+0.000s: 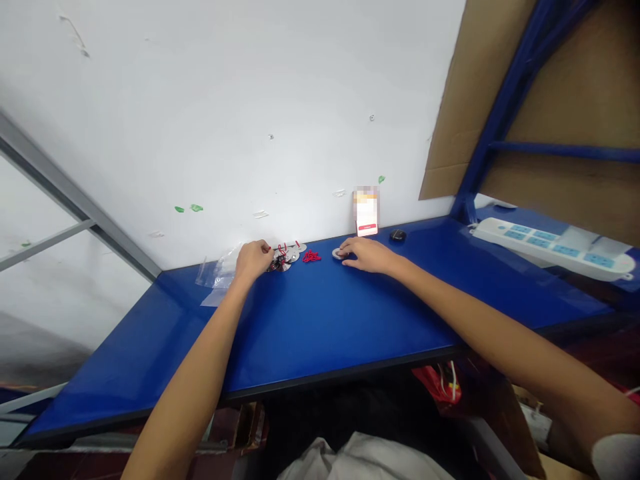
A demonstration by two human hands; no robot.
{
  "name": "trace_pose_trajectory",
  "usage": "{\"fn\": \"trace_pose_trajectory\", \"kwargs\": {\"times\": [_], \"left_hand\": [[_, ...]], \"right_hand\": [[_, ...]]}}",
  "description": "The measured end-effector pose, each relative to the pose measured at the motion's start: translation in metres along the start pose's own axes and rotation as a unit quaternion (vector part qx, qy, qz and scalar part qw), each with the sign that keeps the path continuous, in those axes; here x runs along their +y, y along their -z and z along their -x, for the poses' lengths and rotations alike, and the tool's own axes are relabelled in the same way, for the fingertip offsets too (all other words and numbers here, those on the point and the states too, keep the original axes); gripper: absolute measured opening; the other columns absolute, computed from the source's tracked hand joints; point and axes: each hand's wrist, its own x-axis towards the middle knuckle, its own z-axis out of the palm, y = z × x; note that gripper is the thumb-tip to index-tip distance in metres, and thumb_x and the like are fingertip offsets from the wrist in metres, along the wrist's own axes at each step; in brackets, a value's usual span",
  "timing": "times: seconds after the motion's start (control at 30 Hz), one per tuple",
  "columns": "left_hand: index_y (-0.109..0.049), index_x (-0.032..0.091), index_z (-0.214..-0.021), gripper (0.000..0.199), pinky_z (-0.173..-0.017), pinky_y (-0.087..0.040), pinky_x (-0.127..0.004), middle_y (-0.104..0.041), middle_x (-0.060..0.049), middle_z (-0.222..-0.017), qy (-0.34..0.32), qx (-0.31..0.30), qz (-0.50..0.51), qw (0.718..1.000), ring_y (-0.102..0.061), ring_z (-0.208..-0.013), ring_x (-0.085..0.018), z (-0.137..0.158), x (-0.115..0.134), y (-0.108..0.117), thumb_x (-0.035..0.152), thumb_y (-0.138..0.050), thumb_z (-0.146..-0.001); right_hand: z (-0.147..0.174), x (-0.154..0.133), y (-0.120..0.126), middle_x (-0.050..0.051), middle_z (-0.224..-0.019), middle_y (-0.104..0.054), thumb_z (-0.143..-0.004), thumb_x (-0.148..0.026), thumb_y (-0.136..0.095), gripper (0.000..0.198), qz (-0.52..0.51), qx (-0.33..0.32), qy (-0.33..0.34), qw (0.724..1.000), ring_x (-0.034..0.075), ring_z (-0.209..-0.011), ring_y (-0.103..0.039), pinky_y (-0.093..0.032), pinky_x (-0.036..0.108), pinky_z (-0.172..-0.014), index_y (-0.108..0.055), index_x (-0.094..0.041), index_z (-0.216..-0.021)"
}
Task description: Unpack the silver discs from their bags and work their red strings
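Note:
My left hand (254,259) is at the back of the blue table, its fingertips drawn together beside a pile of flat, round silver discs (292,255). Some discs carry red loops, and dark bits lie among them. A speck of red shows by the fingertips, but what they pinch is too small to make out. Right of the pile lies a small heap of red cords (311,256). My right hand (367,255) grips the right edge of a single silver disc (336,254), which is low at the tabletop; the fingers partly cover it.
Clear plastic bags (220,277) lie left of my left hand. A lit phone (367,212) leans against the white wall, with a small black object (398,235) to its right. A white power strip (553,248) is at the far right, beyond the blue frame post (467,193).

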Motion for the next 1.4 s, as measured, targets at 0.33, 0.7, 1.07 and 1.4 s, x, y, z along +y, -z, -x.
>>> {"fn": "trace_pose_trajectory", "kwargs": {"times": [0.33,0.7,1.07,1.4], "left_hand": [[-0.081,0.021,-0.091,0.019,-0.079,-0.051,-0.034,-0.081,-0.011,-0.094,-0.033,-0.005,0.012,0.999,-0.072,-0.089,-0.028,0.000,0.004,-0.002,0.027,-0.063,-0.088],[-0.079,0.020,-0.090,0.027,-0.080,-0.049,-0.035,-0.080,-0.010,-0.093,-0.043,0.051,0.038,0.997,-0.071,-0.089,-0.028,0.003,0.015,0.005,0.035,-0.058,-0.097],[-0.075,0.017,-0.131,0.035,-0.105,-0.047,-0.047,-0.077,-0.014,-0.122,-0.323,-0.072,-0.037,0.943,-0.063,-0.110,-0.031,0.026,0.057,-0.031,0.019,-0.056,-0.101],[-0.083,0.024,-0.109,0.029,-0.094,-0.049,-0.044,-0.078,-0.011,-0.105,-0.315,-0.034,-0.021,0.948,-0.061,-0.103,-0.031,0.024,0.057,-0.035,0.026,-0.053,-0.107]], "right_hand": [[-0.002,-0.002,0.004,0.005,-0.111,-0.081,-0.091,-0.018,-0.077,0.016,0.031,0.009,-0.002,0.999,0.027,-0.101,-0.075,-0.055,0.035,-0.082,-0.082,-0.028,-0.102],[0.000,-0.013,0.018,0.007,-0.111,-0.077,-0.102,-0.027,-0.067,0.015,0.032,0.071,0.035,0.996,0.026,-0.102,-0.070,-0.053,0.035,-0.080,-0.083,-0.027,-0.102],[0.000,-0.040,0.011,-0.002,-0.086,-0.083,-0.102,-0.029,-0.068,0.019,-0.048,0.087,-0.007,0.995,0.018,-0.079,-0.077,-0.050,0.026,-0.071,-0.083,-0.030,-0.113],[-0.002,-0.039,0.006,-0.002,-0.104,-0.085,-0.098,-0.026,-0.070,0.020,-0.077,0.090,-0.019,0.993,0.018,-0.082,-0.079,-0.056,0.026,-0.075,-0.083,-0.031,-0.112]]}}
